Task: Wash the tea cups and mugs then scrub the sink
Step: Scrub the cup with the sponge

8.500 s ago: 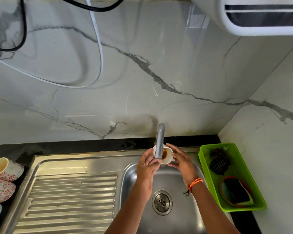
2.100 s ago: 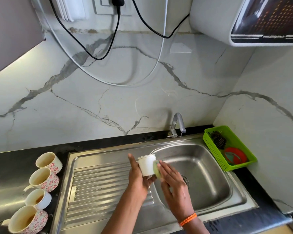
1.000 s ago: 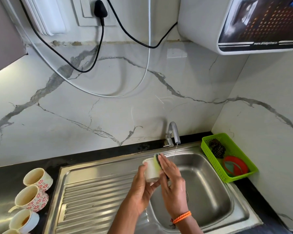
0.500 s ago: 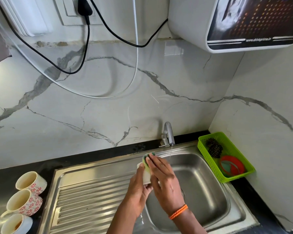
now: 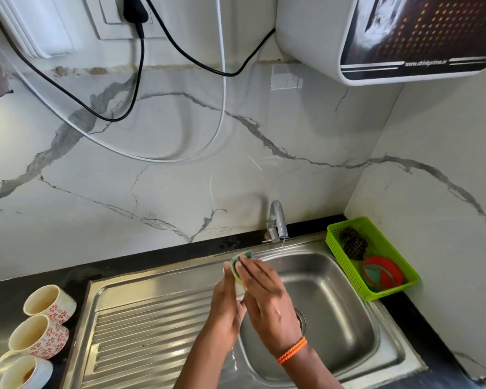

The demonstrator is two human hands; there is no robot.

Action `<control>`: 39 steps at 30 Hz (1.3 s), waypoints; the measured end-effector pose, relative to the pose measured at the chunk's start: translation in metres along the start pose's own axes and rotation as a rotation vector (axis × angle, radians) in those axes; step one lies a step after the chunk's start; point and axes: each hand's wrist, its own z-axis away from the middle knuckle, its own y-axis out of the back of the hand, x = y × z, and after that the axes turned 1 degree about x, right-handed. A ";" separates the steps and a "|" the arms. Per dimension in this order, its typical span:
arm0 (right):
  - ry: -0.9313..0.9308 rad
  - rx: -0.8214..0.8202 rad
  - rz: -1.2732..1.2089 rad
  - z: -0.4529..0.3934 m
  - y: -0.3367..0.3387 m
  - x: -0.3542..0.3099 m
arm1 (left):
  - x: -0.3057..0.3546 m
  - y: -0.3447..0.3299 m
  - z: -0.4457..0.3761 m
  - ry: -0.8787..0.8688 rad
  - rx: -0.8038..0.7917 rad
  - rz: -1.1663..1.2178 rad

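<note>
My left hand [image 5: 225, 304] grips a small white cup [image 5: 238, 287] over the left rim of the steel sink basin [image 5: 337, 318]. Both hands hide most of the cup. My right hand [image 5: 267, 299] holds a green sponge [image 5: 240, 259] against the cup, and the sponge's top sticks out above the fingertips. Three used cups stand on the black counter at the far left: two with red flower prints [image 5: 51, 303] [image 5: 40, 335] and a plain white one [image 5: 26, 372]. The tap [image 5: 277, 220] stands behind the basin, and a thin stream of water falls from it.
A ribbed steel drainboard [image 5: 152, 332] lies left of the basin. A green plastic basket [image 5: 376, 248] at the right holds a dark scrubber and a red round dish. Cables hang on the marble wall, and a white appliance is mounted at the upper right.
The sponge has moved from the cup's side up to its top edge. The hands stay over the sink's left rim, while the view has shifted so the cups on the left sit lower.
</note>
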 end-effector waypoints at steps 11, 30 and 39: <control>-0.076 0.030 -0.024 -0.010 -0.002 0.002 | -0.009 0.002 0.004 -0.056 -0.022 -0.066; 0.036 -0.011 -0.068 0.029 0.001 -0.004 | 0.007 0.030 0.007 0.142 -0.062 0.484; -0.032 0.068 -0.113 0.002 0.004 -0.026 | -0.002 0.025 0.014 0.156 -0.136 0.519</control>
